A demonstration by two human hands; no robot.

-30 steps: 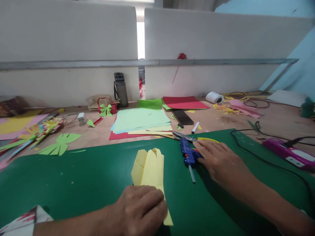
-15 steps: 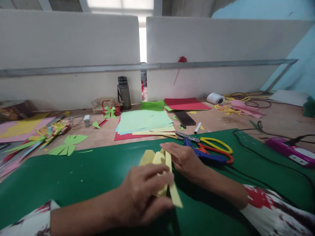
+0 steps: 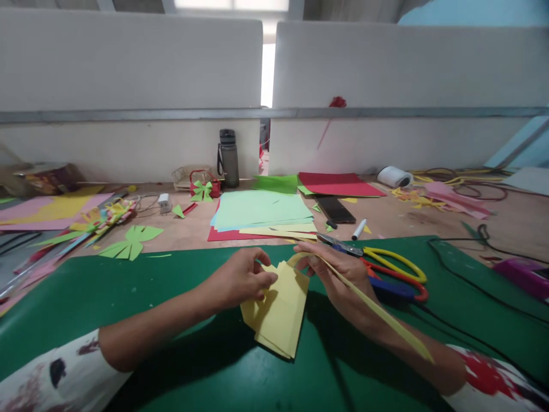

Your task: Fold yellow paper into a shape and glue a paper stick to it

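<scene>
A folded piece of pale yellow paper [image 3: 283, 312] in the shape of a small bag or box stands over the green mat [image 3: 206, 355]. My left hand [image 3: 240, 280] grips its upper left edge, thumb on the near face and fingers partly hidden behind. Between the thumb and fingers of my right hand [image 3: 338, 274] is one end of a long yellow paper strip [image 3: 377, 312]. That end meets the top of the folded paper; the rest of the strip trails freely over my right forearm. Just beyond the right hand lie scissors with yellow handles [image 3: 398, 263] and a blue glue gun [image 3: 392, 289].
Coloured paper sheets [image 3: 263, 212], a phone [image 3: 335, 210] and a marker [image 3: 359, 229] lie behind the mat. A bottle [image 3: 229, 160] stands by the white panels. Green paper leaves [image 3: 132, 243] are at left, a purple power strip [image 3: 523, 277] and black cable at right.
My left hand has moved up and back to the folded paper's top left. The strip, earlier hanging down the paper's front, now swings out to the right. The view has shifted slightly left.
</scene>
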